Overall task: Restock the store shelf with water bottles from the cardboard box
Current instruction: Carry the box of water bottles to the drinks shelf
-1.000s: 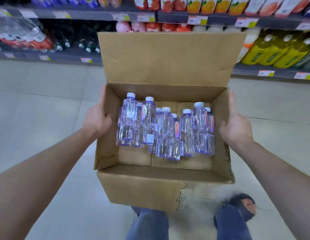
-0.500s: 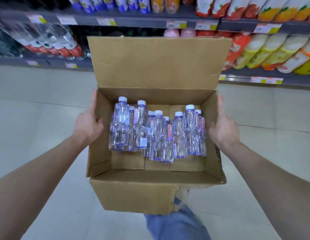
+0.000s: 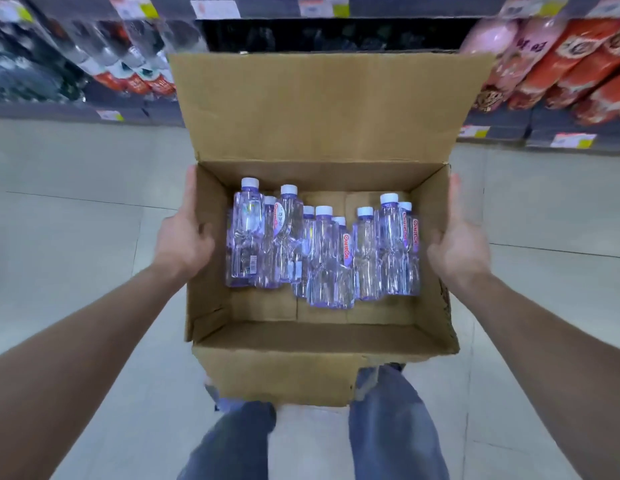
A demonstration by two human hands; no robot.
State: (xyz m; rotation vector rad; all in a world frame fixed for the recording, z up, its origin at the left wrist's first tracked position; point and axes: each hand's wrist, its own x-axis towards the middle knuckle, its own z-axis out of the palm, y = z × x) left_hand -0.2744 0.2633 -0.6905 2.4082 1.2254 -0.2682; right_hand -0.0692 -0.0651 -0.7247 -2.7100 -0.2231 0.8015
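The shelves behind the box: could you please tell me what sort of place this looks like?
Most likely a shop's drinks aisle. Shelves carry price tags along their edges, with packed bottles on the left and red and pink drinks on the right, above a tiled floor.

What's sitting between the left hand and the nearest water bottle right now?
In the head view, only the cardboard box's left wall separates the left hand from the leftmost water bottle. The hand presses the wall's outside; a thin strip of bare box floor lies inside.
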